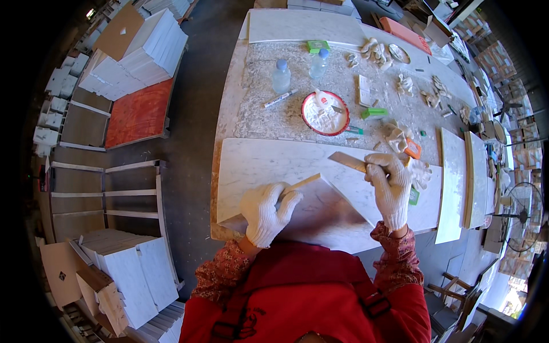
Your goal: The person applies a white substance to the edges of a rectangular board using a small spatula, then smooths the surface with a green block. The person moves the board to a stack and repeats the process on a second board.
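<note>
In the head view, you wore white gloves on both hands. Your left hand [265,212] pinched the left edge of a tile [326,212] between thumb and fingers. The tile was tipped up at the near side of the table [257,68], in front of your red apron [303,280]. Your right hand [390,188] was curled up, pinching a flat blade [346,162] that pointed left. The blade was near the tile's top corner, but the two looked apart. A big white slab [257,166] lay flat on the table, just past the tile.

Farther off sat a bowl [304,121] with a red rim and white paste [326,121] in it. Two bottles [281,80] with blue caps stood past the bowl, and a marker [281,99] lay to its left. A green block [374,113] was on its right. Far to the left, a stack of white slabs [146,51] stood by a red board [140,111]. A fan [520,216] was on the far right.
</note>
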The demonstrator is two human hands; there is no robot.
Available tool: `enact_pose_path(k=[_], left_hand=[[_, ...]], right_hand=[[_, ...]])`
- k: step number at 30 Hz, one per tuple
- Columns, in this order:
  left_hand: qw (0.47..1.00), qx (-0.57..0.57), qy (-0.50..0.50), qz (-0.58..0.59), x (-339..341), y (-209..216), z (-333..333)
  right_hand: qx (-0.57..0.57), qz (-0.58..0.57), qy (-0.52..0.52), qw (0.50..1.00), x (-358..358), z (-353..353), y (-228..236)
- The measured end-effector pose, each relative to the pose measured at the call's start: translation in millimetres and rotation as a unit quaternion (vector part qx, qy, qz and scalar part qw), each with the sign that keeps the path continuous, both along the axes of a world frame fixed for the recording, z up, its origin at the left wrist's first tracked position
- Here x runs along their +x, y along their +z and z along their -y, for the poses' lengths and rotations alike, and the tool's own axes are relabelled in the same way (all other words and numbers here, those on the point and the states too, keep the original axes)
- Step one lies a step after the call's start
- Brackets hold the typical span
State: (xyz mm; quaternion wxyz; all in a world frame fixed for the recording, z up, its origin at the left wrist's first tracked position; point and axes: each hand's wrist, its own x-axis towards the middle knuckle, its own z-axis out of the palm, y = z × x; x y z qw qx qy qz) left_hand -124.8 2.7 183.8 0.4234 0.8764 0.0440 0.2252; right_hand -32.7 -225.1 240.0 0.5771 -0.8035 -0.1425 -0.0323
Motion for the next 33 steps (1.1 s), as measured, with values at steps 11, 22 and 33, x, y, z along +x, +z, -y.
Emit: enact_pose_path(k=[11, 22, 33], left_hand=[[0.994, -0.072, -0.025, -0.085, -4, -21, -1], [0.997, -0.056, -0.014, -0.048, -3, -29, 1], [1.000, -0.012, -0.016, 0.011, 1, -11, 4]], right_hand=[[-0.280, 0.046, -0.100, 0.954, 152, 10, -173], [-0.568, 0.084, -0.059, 0.816, 226, -55, -202], [-0.445, -0.011, -0.088, 0.891, 268, -79, -228]])
